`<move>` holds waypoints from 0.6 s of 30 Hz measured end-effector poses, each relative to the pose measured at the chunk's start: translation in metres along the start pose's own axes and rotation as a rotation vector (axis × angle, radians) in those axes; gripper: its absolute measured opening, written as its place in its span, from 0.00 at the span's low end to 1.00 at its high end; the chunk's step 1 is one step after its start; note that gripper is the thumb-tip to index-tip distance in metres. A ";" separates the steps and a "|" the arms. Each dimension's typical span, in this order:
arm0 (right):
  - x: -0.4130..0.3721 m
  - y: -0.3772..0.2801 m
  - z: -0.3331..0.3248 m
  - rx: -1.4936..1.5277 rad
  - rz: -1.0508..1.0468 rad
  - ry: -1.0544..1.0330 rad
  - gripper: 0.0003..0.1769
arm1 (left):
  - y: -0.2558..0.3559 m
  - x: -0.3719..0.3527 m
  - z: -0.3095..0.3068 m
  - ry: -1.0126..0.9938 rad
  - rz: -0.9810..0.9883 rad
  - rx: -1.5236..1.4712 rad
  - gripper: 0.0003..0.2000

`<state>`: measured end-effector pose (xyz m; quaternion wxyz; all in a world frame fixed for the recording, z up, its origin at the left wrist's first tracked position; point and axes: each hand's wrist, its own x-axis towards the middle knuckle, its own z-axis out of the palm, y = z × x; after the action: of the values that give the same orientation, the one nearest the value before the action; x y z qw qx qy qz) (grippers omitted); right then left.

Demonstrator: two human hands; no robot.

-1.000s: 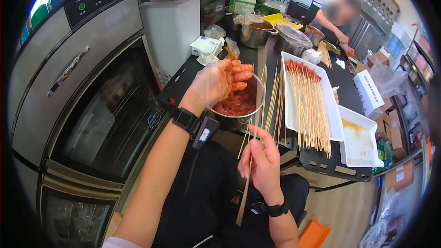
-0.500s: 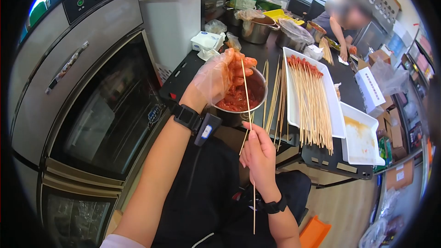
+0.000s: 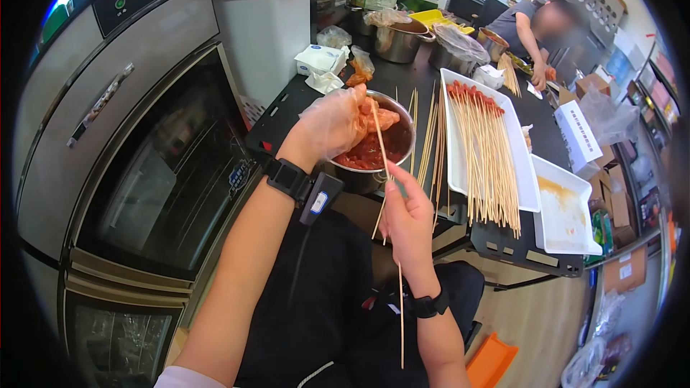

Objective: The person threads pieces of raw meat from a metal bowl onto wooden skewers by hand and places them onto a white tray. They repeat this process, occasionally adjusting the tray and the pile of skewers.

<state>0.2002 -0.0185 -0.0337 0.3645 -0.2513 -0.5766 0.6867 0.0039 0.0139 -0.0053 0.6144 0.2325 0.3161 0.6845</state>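
Note:
My left hand (image 3: 332, 123), in a clear plastic glove stained red, is over a metal pot (image 3: 411, 149) of red marinated meat (image 3: 365, 154). Its fingers are curled together at the upper end of a bamboo skewer (image 3: 401, 309), seemingly around a piece of meat that they mostly cover. Bare, my right hand (image 3: 408, 217) pinches this skewer below the pot's rim, and the lower end hangs down past my wrist. Loose skewers (image 3: 429, 140) lie beside the pot. In a white tray (image 3: 456, 179) to the right, many skewers (image 3: 492, 162) carry red meat at their far ends.
A second white tray (image 3: 568, 244), stained inside, sits at the table's right corner. Behind the pot are a tissue pack (image 3: 320, 60) and a larger steel pot (image 3: 399, 44). Across the table a person (image 3: 528, 32) works. An oven (image 3: 165, 172) stands at left.
My left fingers have curled in closer around the skewer's upper end. My right hand has shifted slightly, still holding the skewer, which leans a little more to the left at its top.

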 end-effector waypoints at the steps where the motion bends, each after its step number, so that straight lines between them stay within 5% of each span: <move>1: -0.001 0.000 0.002 0.001 -0.001 0.000 0.19 | -0.001 0.003 -0.006 -0.081 0.029 -0.034 0.17; 18: -0.011 0.003 0.008 -0.286 -0.128 0.044 0.18 | -0.002 0.006 -0.012 -0.113 0.107 0.064 0.15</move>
<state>0.2002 -0.0324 -0.0362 0.3806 -0.2785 -0.6752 0.5673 -0.0044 0.0181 -0.0153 0.5861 0.3068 0.2901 0.6915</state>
